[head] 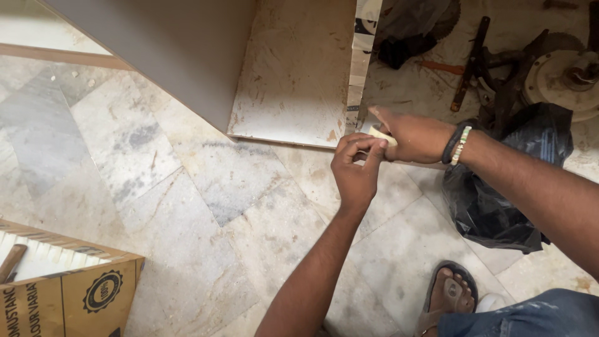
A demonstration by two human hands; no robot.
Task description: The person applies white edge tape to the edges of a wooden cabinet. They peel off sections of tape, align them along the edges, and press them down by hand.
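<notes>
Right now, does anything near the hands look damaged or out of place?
Yes. The upright board is scuffed and stained, and rusty metal parts lie scattered on the floor beside a crumpled black plastic bag.

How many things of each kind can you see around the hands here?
Hands: 2, left hand and right hand, both on a small pale strip
Pale strip: 1
Beaded wristbands: 2
Board panel: 1
Black plastic bag: 1
Cardboard box: 1
Sandal: 1
Total: 9
</notes>
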